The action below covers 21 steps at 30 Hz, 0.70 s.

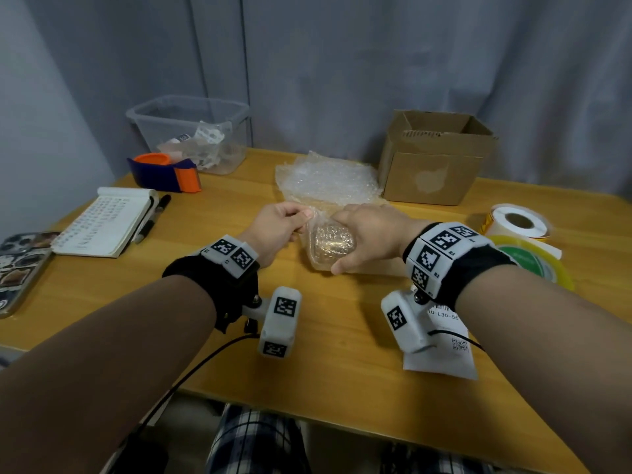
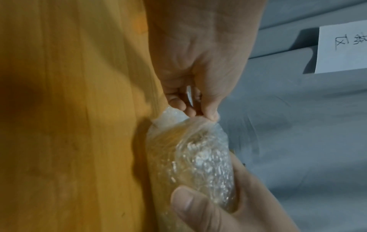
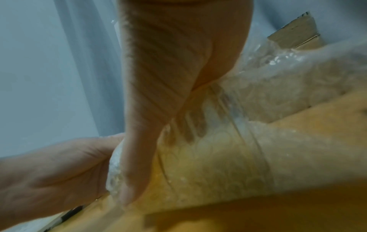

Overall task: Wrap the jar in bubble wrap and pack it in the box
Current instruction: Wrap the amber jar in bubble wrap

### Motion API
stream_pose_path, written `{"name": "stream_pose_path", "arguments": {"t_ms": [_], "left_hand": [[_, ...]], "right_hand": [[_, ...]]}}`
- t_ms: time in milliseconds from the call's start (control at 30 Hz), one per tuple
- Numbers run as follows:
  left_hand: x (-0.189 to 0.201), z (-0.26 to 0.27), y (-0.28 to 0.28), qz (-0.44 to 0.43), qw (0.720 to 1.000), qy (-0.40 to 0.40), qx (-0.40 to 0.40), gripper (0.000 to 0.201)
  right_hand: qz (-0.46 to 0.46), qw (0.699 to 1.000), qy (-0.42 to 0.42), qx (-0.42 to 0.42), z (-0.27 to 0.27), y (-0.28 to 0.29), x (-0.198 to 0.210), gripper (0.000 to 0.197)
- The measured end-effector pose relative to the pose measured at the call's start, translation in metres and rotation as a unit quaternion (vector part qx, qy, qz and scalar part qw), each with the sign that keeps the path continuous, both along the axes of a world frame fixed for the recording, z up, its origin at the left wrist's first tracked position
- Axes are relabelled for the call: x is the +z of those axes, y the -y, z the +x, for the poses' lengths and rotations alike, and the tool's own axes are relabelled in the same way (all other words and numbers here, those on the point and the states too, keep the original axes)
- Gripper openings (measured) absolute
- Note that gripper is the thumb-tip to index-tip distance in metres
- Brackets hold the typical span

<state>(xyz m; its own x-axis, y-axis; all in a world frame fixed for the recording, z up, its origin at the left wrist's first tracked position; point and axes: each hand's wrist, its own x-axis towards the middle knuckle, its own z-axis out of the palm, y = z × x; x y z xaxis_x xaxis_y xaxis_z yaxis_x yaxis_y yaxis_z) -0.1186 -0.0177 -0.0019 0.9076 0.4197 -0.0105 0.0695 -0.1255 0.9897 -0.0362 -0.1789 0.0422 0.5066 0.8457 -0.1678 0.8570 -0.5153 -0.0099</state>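
Observation:
The jar [image 1: 331, 244] lies on its side at the table's middle, its gold lid end toward me, covered in clear bubble wrap [image 1: 316, 227]. My right hand [image 1: 367, 234] grips the wrapped jar [image 2: 200, 166] from above, thumb on the near side. My left hand [image 1: 278, 227] pinches the loose wrap edge [image 2: 174, 116] at the jar's left end between thumb and fingers. In the right wrist view the wrapped jar [image 3: 208, 153] sits under my right thumb [image 3: 139, 157]. The open cardboard box [image 1: 434, 159] stands upright at the back right.
More bubble wrap [image 1: 328, 179] lies behind the jar. A clear plastic bin [image 1: 191, 131] and tape dispenser [image 1: 167, 172] stand back left, a notebook [image 1: 106, 222], pen [image 1: 152, 218] and phone [image 1: 20, 268] at left. Label roll [image 1: 518, 222], tape roll [image 1: 533, 261] and paper slip [image 1: 444, 343] at right.

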Motion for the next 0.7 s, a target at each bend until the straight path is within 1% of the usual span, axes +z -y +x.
{"name": "stream_pose_path", "arguments": {"t_ms": [100,200,267,367,467,567,633,700], "left_hand": [[0.000,0.002,0.001,-0.015,1.000,0.017,0.016,0.009],[0.000,0.005,0.003,-0.020,1.000,0.020,0.007,0.013],[-0.002,0.006,0.003,-0.022,1.000,0.009,-0.001,0.012],[-0.006,0.004,0.003,-0.033,0.999,-0.015,-0.019,0.012],[-0.009,0.005,0.000,-0.074,0.995,-0.046,-0.051,0.012],[-0.006,0.008,-0.001,-0.097,0.991,-0.063,-0.071,0.011],[-0.003,0.008,-0.001,-0.086,0.991,-0.070,-0.075,0.015],[-0.003,0.007,-0.002,-0.075,0.991,-0.070,-0.083,0.011]], "right_hand": [[0.014,0.998,-0.056,-0.014,0.005,0.000,0.002,0.076],[0.055,0.992,-0.108,-0.026,0.005,0.001,0.002,0.061],[0.067,0.990,-0.120,-0.038,0.004,-0.002,0.001,0.052],[0.047,0.995,-0.077,-0.046,0.001,-0.011,-0.003,0.046],[0.046,0.998,-0.028,-0.040,0.002,-0.015,-0.007,0.041],[0.081,0.995,-0.037,-0.036,0.004,-0.012,-0.009,0.042],[0.097,0.994,-0.041,-0.034,0.003,-0.012,-0.009,0.039],[0.093,0.994,-0.034,-0.040,0.002,-0.012,-0.009,0.034]]}}
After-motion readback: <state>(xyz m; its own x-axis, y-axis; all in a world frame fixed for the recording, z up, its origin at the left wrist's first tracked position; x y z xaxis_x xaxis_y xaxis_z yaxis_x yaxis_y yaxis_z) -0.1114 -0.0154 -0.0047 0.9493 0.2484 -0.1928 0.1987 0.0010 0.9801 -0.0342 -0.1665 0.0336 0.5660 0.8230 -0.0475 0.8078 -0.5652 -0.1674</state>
